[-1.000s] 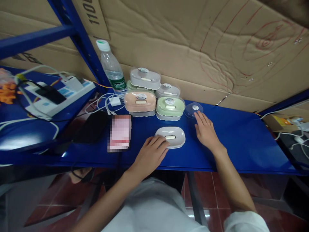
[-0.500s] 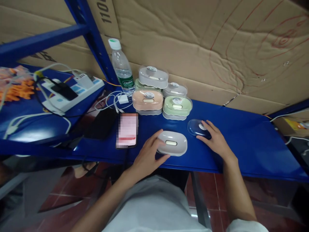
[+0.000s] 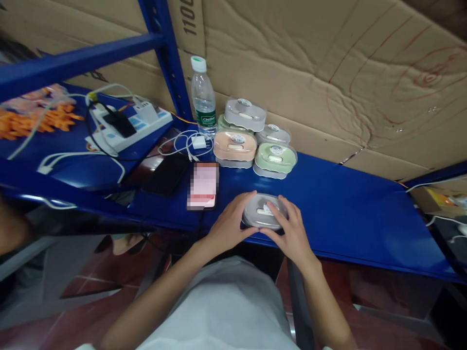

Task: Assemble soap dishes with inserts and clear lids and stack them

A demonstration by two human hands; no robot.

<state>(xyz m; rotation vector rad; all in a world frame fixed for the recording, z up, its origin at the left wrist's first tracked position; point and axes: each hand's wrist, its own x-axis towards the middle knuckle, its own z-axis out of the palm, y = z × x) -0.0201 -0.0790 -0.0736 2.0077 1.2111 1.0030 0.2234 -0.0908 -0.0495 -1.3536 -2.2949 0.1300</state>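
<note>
A grey oval soap box point(image 3: 254, 217) sits near the front edge of the blue shelf. Its clear lid point(image 3: 258, 200), with a round white sticker, lies over the base; whether it is fully seated I cannot tell. My left hand point(image 3: 230, 221) grips the box's left end between thumb and fingers. From the right, my right hand point(image 3: 292, 231) holds the lid and the box's side, one finger lying over the top by the sticker. Behind stand stacked soap boxes with clear lids: a peach one point(image 3: 233, 151), a light green one point(image 3: 279, 163) and several others.
A phone point(image 3: 203, 187) lies left of my hands beside a dark flat object point(image 3: 166, 175). Behind them are a white charger cable point(image 3: 182, 141) and a water bottle point(image 3: 204, 104). A power strip point(image 3: 127, 133) and orange pieces point(image 3: 40, 121) sit farther left. Cardboard point(image 3: 310, 73) backs the shelf.
My right hand has brought the clear lid leftward from the shelf onto the grey base. My left hand stays at the base's left end. The view has shifted slightly.
</note>
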